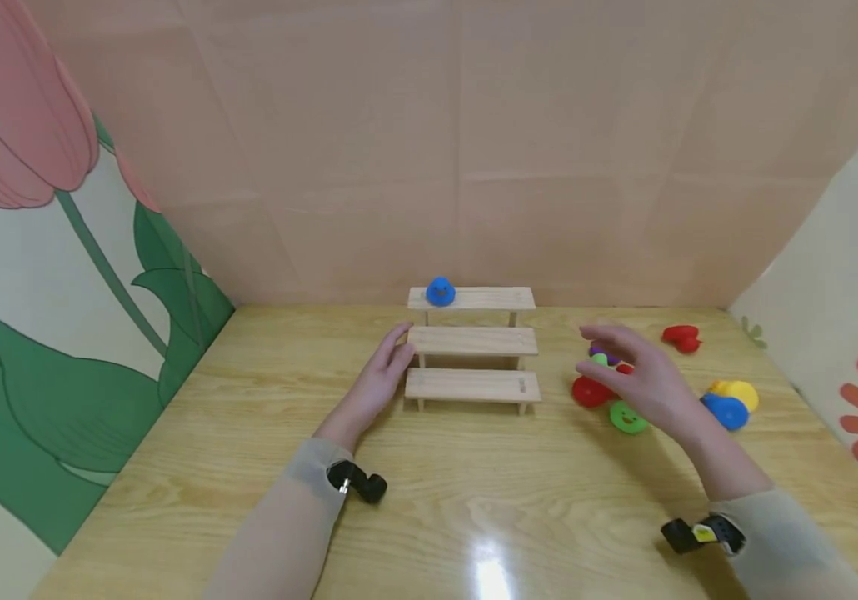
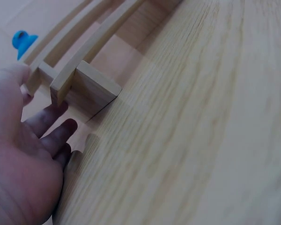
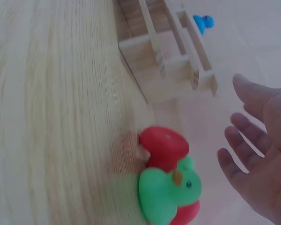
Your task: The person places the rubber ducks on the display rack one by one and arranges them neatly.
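A three-tier wooden shelf (image 1: 471, 340) stands on the table, with a blue rubber duck (image 1: 440, 292) on the left part of its top tier. My left hand (image 1: 380, 375) is at the shelf's left end, fingertips right at the middle tier, fingers loosely bent in the left wrist view. Above a cluster of toy ducks hovers my right hand (image 1: 642, 375), fingers spread and nothing held. Under it lie a red duck (image 1: 591, 392) and a green duck (image 1: 627, 417); a purple one (image 1: 603, 355) is partly hidden. In the right wrist view the green duck (image 3: 166, 192) sits against the red one (image 3: 165, 145).
Farther right are red toys (image 1: 681, 337), and a yellow duck (image 1: 738, 393) beside a blue one (image 1: 725, 412). A pinkish cloth backdrop (image 1: 459, 150) rises behind the wooden table (image 1: 429, 500). Flower-printed panels flank both sides.
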Demonstrator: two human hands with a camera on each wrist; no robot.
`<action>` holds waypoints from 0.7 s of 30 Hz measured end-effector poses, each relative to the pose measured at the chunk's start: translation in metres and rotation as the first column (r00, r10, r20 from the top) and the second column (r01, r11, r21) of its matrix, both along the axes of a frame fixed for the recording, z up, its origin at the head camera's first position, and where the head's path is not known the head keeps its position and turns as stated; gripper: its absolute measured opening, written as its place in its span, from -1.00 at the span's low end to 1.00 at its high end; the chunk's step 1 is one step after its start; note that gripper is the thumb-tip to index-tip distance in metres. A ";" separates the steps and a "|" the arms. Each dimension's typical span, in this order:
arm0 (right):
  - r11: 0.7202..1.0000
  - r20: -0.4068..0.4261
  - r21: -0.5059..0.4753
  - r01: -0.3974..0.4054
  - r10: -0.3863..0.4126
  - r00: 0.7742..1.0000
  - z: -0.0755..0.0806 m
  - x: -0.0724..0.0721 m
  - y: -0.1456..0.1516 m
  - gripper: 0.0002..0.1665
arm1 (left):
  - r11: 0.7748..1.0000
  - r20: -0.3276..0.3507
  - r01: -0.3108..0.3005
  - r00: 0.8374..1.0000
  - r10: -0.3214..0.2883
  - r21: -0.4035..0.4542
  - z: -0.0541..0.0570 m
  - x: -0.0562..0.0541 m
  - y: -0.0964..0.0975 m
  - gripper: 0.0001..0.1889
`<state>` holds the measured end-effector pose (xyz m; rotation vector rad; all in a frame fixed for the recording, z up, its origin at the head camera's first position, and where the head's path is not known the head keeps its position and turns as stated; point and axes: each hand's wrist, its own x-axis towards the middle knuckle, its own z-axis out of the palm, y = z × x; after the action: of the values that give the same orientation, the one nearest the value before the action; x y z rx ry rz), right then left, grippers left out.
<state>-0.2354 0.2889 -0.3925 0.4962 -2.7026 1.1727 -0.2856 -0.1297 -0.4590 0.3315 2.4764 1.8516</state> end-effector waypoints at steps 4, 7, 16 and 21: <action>0.999 0.000 0.036 -0.033 0.033 0.999 -0.002 -0.005 0.013 -0.26 | 1.000 -0.002 -0.011 1.000 0.011 -0.003 -0.001 -0.001 0.000 -0.35; 0.998 0.018 0.048 -0.036 0.035 0.999 -0.004 -0.009 0.024 -0.28 | 1.000 -0.002 -0.011 1.000 0.011 -0.003 -0.001 -0.001 0.001 -0.34; 0.991 0.107 0.075 -0.109 0.100 0.989 -0.016 -0.013 0.038 -0.22 | 1.000 0.000 -0.012 1.000 0.012 -0.007 0.000 0.000 0.000 -0.35; 0.989 0.152 0.067 -0.128 0.117 0.981 -0.022 -0.016 0.041 -0.23 | 1.000 -0.009 -0.010 1.000 0.010 -0.010 -0.002 -0.002 -0.001 -0.32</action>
<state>-0.2517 0.3299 -0.4144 0.6185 -2.8895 1.1840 -0.2874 -0.1305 -0.4609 0.3277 2.4969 1.8445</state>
